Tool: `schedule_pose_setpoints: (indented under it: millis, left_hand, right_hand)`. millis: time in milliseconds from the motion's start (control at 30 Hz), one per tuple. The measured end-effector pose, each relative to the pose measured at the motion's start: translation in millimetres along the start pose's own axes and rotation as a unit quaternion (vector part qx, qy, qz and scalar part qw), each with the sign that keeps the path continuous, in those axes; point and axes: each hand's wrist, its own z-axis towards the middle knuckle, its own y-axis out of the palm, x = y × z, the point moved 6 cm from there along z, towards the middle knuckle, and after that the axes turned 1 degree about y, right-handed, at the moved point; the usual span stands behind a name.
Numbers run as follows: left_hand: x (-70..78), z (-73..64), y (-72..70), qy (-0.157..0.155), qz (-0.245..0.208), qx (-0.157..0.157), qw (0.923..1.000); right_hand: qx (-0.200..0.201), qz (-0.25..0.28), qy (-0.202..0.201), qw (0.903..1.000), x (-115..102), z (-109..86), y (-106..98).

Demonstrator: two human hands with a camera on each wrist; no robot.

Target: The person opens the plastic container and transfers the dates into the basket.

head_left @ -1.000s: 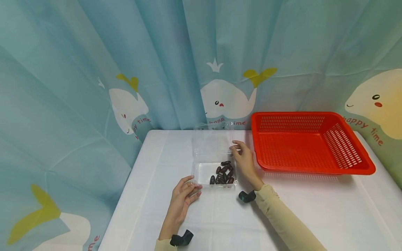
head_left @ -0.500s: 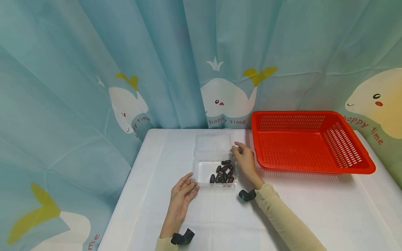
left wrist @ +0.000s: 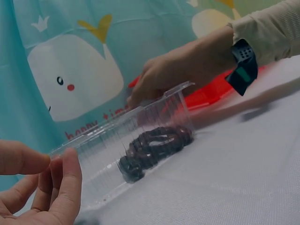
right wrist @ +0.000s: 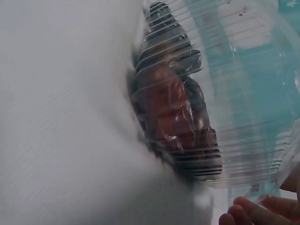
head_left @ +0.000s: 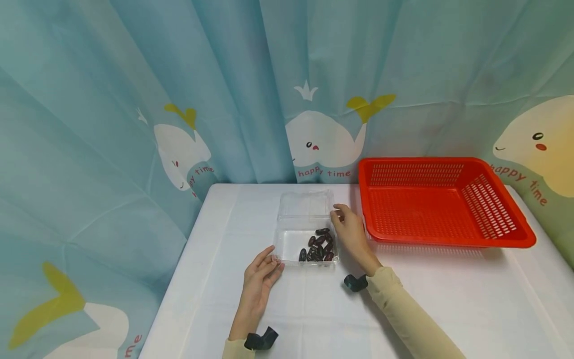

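Note:
A clear plastic clamshell box [head_left: 287, 245] lies on the white table with its lid [head_left: 306, 204] folded back behind it. Several dark brown dates, apparently in clear wrappers [head_left: 320, 245], are heaped in its right half. My left hand [head_left: 258, 279] pinches the near left corner of the rim between thumb and fingers, as the left wrist view shows. At the right side, my right hand [head_left: 352, 234] holds the box's edge close to the hinge; in the right wrist view its fingertips [right wrist: 253, 211] are at the clear plastic and partly cut off.
A red plastic basket [head_left: 417, 214] with slotted walls stands to the right on the white table [head_left: 403, 299]. Behind the table hangs a blue curtain [head_left: 242, 89] with whale prints. Each wrist wears a black strap mount [head_left: 356, 282].
The lid has gone from raised at the back to lying lower behind the box. My left hand has shifted slightly away from me; my right hand stays by the hinge.

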Motion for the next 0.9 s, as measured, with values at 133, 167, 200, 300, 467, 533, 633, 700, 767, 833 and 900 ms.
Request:
schedule_pose_setpoints:
  millis: [133, 167, 200, 300, 467, 533, 633, 700, 767, 833, 900]
  left_hand:
    - [-0.4, 0.3, -0.1, -0.002, -0.001, 0.002, 1.0]
    - [-0.8, 0.4, -0.2, -0.002, -0.002, 0.002, 1.0]
    - [-1.0, 0.5, -0.3, -0.003, -0.003, 0.003, 1.0]
    - [-1.4, 0.7, -0.2, -0.003, -0.003, 0.002, 1.0]
    - [-0.8, 0.5, 0.1, -0.002, -0.002, 0.001, 1.0]
    - [-0.7, 0.3, 0.0, -0.002, -0.004, 0.001, 1.0]
    - [-0.3, -0.2, -0.2, -0.002, -0.007, 0.0, 1.0]
    - [-0.5, -0.4, -0.6, -0.002, -0.007, 0.0, 1.0]
    - [-0.4, -0.5, -0.4, -0.002, -0.003, -0.002, 1.0]
    - [-0.6, -0.2, -0.5, -0.004, -0.005, -0.001, 1.0]
    - [-0.9, 0.0, -0.5, -0.005, -0.006, 0.0, 1.0]
  right_hand:
    - [-0.006, -0.038, -0.016, 0.9991, -2.6, -4.5, -2.5]
    - [-0.006, -0.047, -0.021, 0.9987, -2.9, -5.7, -3.3]
    - [-0.007, -0.055, -0.024, 0.9982, -3.3, -7.2, -4.1]
    - [-0.009, -0.083, -0.04, 0.9957, -5.2, -12.0, -6.5]
    - [-0.003, -0.115, -0.093, 0.989, -11.6, -23.0, -10.4]
    - [0.002, -0.119, -0.132, 0.984, -15.5, -27.3, -11.0]
    - [0.003, -0.115, -0.198, 0.9733, -22.7, -32.9, -10.8]
    - [-0.004, -0.109, -0.238, 0.9651, -27.3, -35.8, -10.0]
    - [-0.02, -0.099, -0.27, 0.9576, -31.3, -37.9, -8.4]
    - [-0.041, -0.09, -0.296, 0.9502, -34.2, -38.7, -5.9]
    - [-0.063, -0.085, -0.32, 0.9417, -37.2, -39.0, -2.7]
